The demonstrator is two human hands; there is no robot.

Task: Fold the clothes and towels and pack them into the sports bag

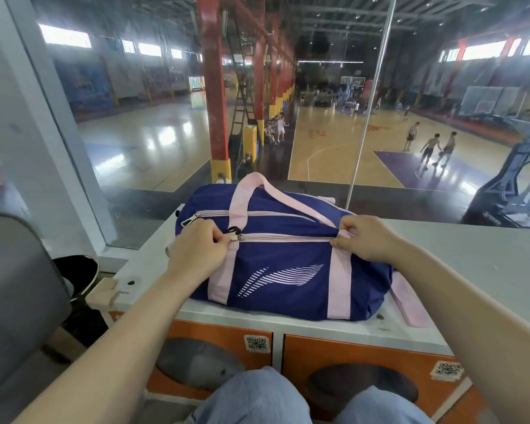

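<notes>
Bag zipped nearly shut between the hands, probably packed. Left hand pinching the zip pull; right hand gripping the zip end.

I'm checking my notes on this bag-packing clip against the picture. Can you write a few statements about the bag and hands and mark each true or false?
1. The sports bag is navy with pink straps. True.
2. The left hand pinches the zipper pull of the main zipper. True.
3. The right hand rests flat on the counter, away from the bag. False: it grips the bag's fabric at the zipper's right end.
4. The main zipper is wide open with towels showing. False: the zipper line looks closed between the hands, and no clothes or towels are visible.
5. The bag lies on a white counter. True.
</notes>
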